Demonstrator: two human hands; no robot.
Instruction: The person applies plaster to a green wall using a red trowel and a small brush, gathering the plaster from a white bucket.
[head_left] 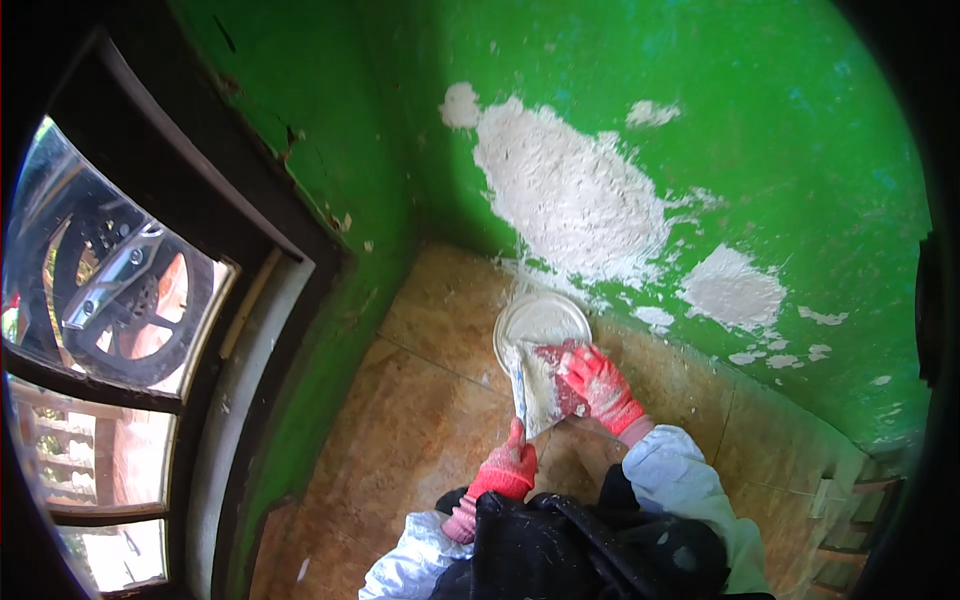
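My left hand [508,470], in a red glove, is closed round the lower end of a slim, pale blue-and-white stick-like tool [519,392]. The tool's far end reaches a round white tub [543,302]. My right hand [600,385], also gloved in red, grips the right side of a reddish flat board [572,402]. White paste [540,388] coats the left part of this board, right beside the slim tool. The board overlaps the tub's near rim. My right fingertips are partly hidden against the board, and both gloves carry white smears.
Rough white patches [570,190] cover part of the green wall [780,130] ahead, with a smaller patch [733,288] to the right. Brown tiles [440,400] form the floor. At the left stands a dark-framed glazed door [190,320]. Wooden slats [850,545] show at the lower right.
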